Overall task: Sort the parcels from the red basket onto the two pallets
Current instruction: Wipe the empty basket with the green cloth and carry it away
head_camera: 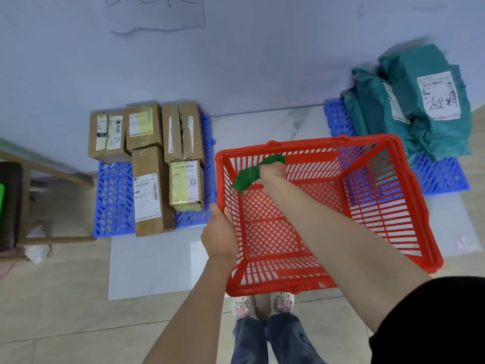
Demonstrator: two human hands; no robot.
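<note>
Hands: left hand clamps the rim of the red slatted plastic basket, right hand closed on a small crumpled green poly parcel inside, seemingly the last, likely bound for the right blue plastic pallet with the teal mailer bags.

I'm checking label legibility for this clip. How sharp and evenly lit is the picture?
Head view: wide-angle bending curves the red basket rim; the green parcel in the right hand is motion-smeared; the teal parcels blur at their top edges; box labels show but are too soft to read; lighting is flat, bluish.
</note>
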